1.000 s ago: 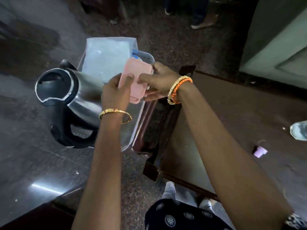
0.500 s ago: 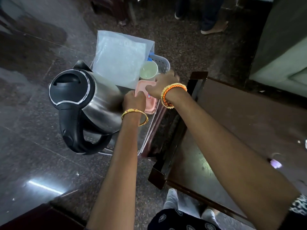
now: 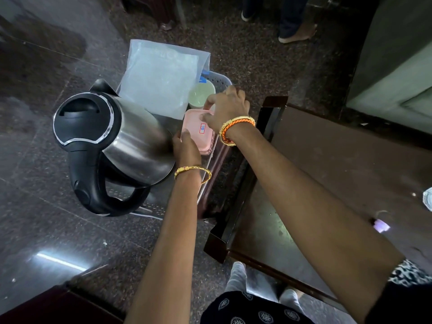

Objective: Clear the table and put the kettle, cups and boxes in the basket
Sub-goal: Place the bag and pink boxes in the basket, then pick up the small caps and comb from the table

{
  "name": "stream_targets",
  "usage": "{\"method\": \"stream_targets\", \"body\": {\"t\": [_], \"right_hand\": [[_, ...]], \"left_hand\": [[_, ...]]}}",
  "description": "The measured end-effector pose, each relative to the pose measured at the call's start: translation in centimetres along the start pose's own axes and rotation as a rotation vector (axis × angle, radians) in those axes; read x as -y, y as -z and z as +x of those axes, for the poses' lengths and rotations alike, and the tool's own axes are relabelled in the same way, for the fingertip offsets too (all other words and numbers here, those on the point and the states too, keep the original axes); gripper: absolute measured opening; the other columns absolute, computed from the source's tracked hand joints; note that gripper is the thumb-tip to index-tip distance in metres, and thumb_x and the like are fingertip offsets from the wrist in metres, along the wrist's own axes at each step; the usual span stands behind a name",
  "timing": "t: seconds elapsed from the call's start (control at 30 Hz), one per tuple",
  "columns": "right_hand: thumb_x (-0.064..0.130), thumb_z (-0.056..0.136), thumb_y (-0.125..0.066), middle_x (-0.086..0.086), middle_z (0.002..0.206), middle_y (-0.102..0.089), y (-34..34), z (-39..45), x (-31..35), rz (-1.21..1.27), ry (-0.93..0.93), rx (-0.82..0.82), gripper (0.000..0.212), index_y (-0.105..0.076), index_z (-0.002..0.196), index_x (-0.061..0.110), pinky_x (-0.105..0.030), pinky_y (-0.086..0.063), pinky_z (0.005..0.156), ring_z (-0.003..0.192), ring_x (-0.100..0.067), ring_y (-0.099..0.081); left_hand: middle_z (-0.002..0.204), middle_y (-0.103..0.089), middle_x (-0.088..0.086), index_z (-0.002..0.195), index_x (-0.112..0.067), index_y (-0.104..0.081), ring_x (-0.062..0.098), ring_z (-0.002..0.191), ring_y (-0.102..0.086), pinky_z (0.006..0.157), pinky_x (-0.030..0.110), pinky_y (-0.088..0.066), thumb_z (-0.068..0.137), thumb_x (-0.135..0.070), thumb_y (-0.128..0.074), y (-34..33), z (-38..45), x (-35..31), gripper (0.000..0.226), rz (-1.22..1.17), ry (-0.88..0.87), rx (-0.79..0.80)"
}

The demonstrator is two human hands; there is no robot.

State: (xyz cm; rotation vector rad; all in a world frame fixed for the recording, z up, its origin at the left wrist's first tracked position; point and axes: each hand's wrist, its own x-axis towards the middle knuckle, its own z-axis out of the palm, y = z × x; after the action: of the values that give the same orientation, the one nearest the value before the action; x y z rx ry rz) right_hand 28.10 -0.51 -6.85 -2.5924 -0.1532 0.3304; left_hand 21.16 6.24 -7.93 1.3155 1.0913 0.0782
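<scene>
Lowered, one pink box (image 3: 198, 134) sits in the basket (image 3: 222, 81) (one kettle (image 3: 117, 141), one cup (image 3: 201, 94)), both hands' grip clenched on it.

Steel kettle (image 3: 131, 141), black lid; pink box (image 3: 198, 134), flat; pale green cup (image 3: 201, 93), upright; all inside basket (image 3: 222, 79).

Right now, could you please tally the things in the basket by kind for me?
Kettle: 1
Cup: 1, pale green
Pink box: 1, both hands on it, left hand and right hand
Plastic bag: 1, translucent
Total: 4 visible in the basket; anything under them is hidden.
</scene>
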Motion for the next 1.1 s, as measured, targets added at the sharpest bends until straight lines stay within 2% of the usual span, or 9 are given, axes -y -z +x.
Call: {"method": "stream_targets", "body": {"t": [0.07, 0.23, 0.33, 0.43, 0.53, 0.67, 0.83, 0.93, 1.1], "right_hand": [[0.036, 0.081, -0.067, -0.012, 0.133, -0.045, 0.2, -0.3, -0.5, 0.069, -0.001, -0.015, 0.029, -0.065, 0.107, 0.023, -0.044, -0.031, 0.104, 0.126, -0.031, -0.035], [0.02, 0.083, -0.061, -0.014, 0.092, -0.062, 1.4, -3.7, -2.9, 0.471, -0.056, -0.316, 0.013, -0.069, 0.085, 0.01, -0.036, -0.045, 0.084, 0.092, -0.03, -0.056], [0.017, 0.083, -0.061, -0.01, 0.076, -0.063, 1.8, -8.0, -6.2, 0.627, -0.169, -0.543, 0.016, -0.069, 0.077, 0.005, -0.031, -0.044, 0.07, 0.074, -0.024, -0.059], [0.021, 0.084, -0.059, -0.007, 0.074, -0.061, 0.7, -13.2, -10.2, 0.669, -0.317, -0.633, 0.023, -0.067, 0.074, 0.003, -0.031, -0.044, 0.065, 0.069, -0.024, -0.058], [0.022, 0.082, -0.056, -0.007, 0.069, -0.058, -1.0, -17.9, -14.8, 0.691, -0.485, -0.669, 0.027, -0.065, 0.067, 0.001, -0.035, -0.044, 0.062, 0.065, -0.027, -0.057], [0.02, 0.082, -0.052, -0.005, 0.064, -0.052, -2.2, -23.0, -21.1, 0.695, -0.683, -0.727, 0.027, -0.061, 0.062, 0.006, -0.032, -0.04, 0.057, 0.059, -0.023, -0.051], [0.019, 0.084, -0.049, -0.015, 0.064, -0.054, -1.4, -28.0, -28.8, 0.653, -0.875, -0.857, 0.032, -0.055, 0.06, -0.002, -0.033, -0.037, 0.057, 0.059, -0.029, -0.05], [0.019, 0.086, -0.05, -0.009, 0.063, -0.051, 0.0, -30.9, -33.0, 0.639, -0.942, -0.939, 0.03, -0.051, 0.059, 0.008, -0.025, -0.031, 0.056, 0.058, -0.022, -0.046], [0.012, 0.088, -0.054, -0.008, 0.065, -0.05, 2.3, -35.7, -39.9, 0.597, -1.049, -1.074, 0.028, -0.056, 0.063, 0.001, -0.026, -0.033, 0.057, 0.059, -0.021, -0.045]], "left_hand": [[0.116, -0.052, 0.009, 0.134, 0.0, -0.038, 0.024, 0.093, -0.051, 0.053, 0.008, -0.044, 0.095, -0.007, -0.036, 0.1, -0.4, 0.1, 0.04, 0.074, -0.01, -0.02], [0.137, -0.047, 0.019, 0.141, -0.006, -0.028, 0.031, 0.12, -0.051, 0.101, 0.033, -0.042, 0.095, -0.019, -0.042, 0.8, -2.7, 0.6, 0.05, 0.276, -0.171, -0.023], [0.139, -0.041, 0.021, 0.135, -0.002, -0.035, 0.032, 0.124, -0.044, 0.101, 0.03, -0.039, 0.09, -0.017, -0.05, 0.4, -6.9, 2.1, 0.05, 0.433, -0.473, -0.108], [0.135, -0.042, 0.026, 0.123, 0.002, -0.048, 0.037, 0.124, -0.041, 0.104, 0.043, -0.037, 0.085, -0.011, -0.051, -0.7, -11.0, 4.7, 0.041, 0.478, -0.702, -0.166], [0.117, -0.056, 0.024, 0.107, 0.005, -0.059, 0.034, 0.109, -0.054, 0.092, 0.044, -0.047, 0.084, 0.0, -0.053, -2.6, -14.0, 8.5, 0.025, 0.503, -0.869, -0.025], [0.095, -0.069, 0.006, 0.098, -0.005, -0.064, 0.018, 0.085, -0.065, 0.069, 0.032, -0.054, 0.087, -0.009, -0.045, -5.7, -17.4, 14.2, 0.022, 0.604, -0.777, 0.392], [0.094, -0.068, 0.009, 0.097, -0.007, -0.062, 0.024, 0.085, -0.065, 0.078, 0.024, -0.046, 0.087, -0.009, -0.052, -9.7, -20.8, 22.1, 0.015, 0.906, -0.706, 0.731], [0.108, -0.059, 0.016, 0.11, -0.006, -0.058, 0.032, 0.094, -0.06, 0.087, 0.039, -0.049, 0.086, -0.014, -0.058, -12.2, -22.7, 25.4, 0.025, 1.036, -0.649, 0.79], [0.122, -0.047, 0.021, 0.13, -0.01, -0.047, 0.033, 0.111, -0.048, 0.094, 0.032, -0.037, 0.082, -0.021, -0.065, -17.0, -25.3, 28.2, 0.053, 1.128, -0.733, 0.7]]}}
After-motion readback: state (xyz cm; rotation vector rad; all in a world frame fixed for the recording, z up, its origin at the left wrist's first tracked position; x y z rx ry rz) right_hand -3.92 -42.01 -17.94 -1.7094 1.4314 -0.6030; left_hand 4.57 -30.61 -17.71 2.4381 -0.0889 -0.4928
